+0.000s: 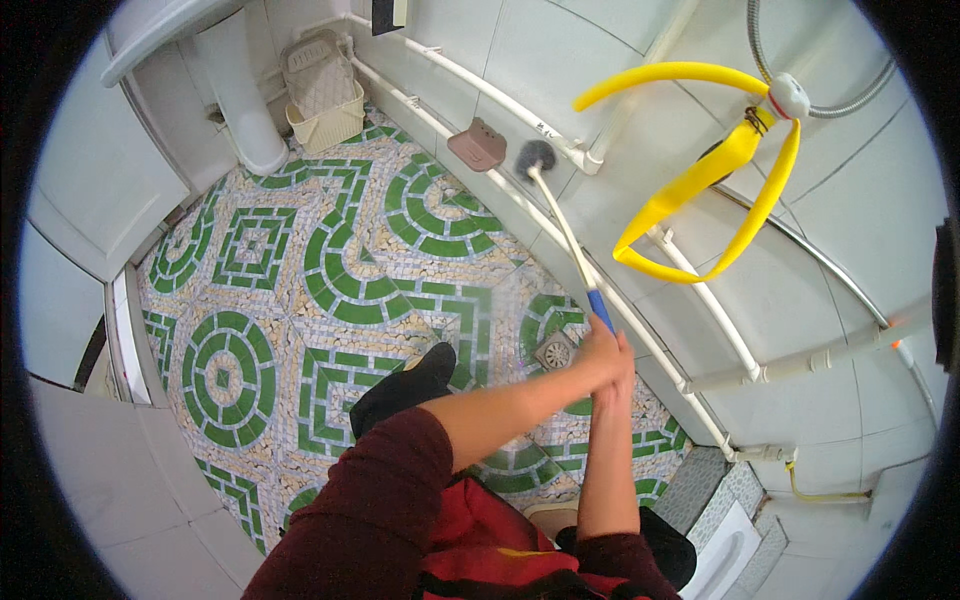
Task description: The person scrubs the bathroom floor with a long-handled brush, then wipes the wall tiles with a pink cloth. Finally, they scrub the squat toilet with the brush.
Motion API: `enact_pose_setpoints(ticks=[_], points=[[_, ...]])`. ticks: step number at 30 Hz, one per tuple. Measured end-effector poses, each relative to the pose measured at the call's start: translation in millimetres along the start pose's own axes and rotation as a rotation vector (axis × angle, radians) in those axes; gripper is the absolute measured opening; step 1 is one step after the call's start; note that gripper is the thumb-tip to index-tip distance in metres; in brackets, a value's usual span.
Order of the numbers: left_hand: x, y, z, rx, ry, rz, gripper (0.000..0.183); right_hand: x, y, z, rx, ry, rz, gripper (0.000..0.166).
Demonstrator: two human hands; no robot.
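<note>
My left hand (598, 358) and my right hand (622, 369) are close together, both closed around the blue grip (599, 306) of a long-handled toilet brush. Its pale shaft (564, 219) slants up and away from me, crossing in front of the lower wall pipe. The dark, round bristle head (535, 156) is against or very near the white tiled wall, between two white pipes. Just left of the head is a brownish-pink soap dish (478, 146) at the lower pipe. My fingers overlap, so part of the grip is hidden.
A flat yellow hose (675, 191) hangs looped from a wall fitting at the right. Below my hands is a floor drain (556, 352) in the green-patterned floor. A squat toilet (724, 555) lies lower right. A cream basket (326, 124) stands beside the sink pedestal (244, 97).
</note>
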State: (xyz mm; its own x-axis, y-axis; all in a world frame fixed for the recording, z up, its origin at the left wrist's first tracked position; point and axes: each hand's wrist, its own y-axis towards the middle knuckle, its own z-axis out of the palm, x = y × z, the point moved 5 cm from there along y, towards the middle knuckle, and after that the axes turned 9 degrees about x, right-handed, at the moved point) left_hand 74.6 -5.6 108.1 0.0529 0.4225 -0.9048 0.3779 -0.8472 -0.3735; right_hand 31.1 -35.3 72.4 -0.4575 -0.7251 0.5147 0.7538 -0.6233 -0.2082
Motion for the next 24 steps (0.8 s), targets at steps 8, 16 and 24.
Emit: enact_pose_setpoints(ticks=[8, 16, 24], points=[[-14.6, 18.8, -27.1, -0.134, -0.12, 0.09, 0.076, 2.7, 20.2, 36.5, -0.013, 0.0, 0.02, 0.036], [2.5, -56.3, 41.3, 0.308, 0.127, 0.06, 0.081, 7.5, -70.8, -64.7, -0.206, -0.037, -0.099, 0.054], [-68.7, -5.9, -63.7, -0.083, -0.141, 0.084, 0.071, 17.7, 75.3, -3.4, -0.014, -0.034, -0.151, 0.028]])
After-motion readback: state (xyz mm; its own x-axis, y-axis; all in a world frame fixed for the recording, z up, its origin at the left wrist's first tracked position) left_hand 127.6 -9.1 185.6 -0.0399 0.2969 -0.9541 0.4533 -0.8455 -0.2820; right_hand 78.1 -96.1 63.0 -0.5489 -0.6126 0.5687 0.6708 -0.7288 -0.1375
